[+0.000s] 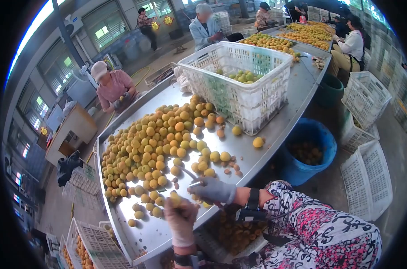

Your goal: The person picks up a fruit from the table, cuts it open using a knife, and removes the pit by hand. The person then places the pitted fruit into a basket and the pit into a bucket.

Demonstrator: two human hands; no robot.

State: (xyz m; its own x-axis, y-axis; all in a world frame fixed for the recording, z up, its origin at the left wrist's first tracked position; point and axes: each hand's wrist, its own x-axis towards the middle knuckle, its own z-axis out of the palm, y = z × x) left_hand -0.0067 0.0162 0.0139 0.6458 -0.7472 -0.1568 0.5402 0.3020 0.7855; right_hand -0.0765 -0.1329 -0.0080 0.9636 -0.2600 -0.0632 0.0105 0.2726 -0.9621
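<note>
Our left hand (181, 220) grips a yellow fruit (175, 199) over the tabletop's (275, 121) near edge. Our right hand (212, 189) clasps a knife (191, 176) beside it. We should steady the fruit, blade angled off fingers.

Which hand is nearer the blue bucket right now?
Right. The right hand lies left of the blue bucket; the left hand is farther left and lower in view.

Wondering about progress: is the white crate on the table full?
No, nearly empty: the white crate holds only a shallow layer of greenish fruit.
</note>
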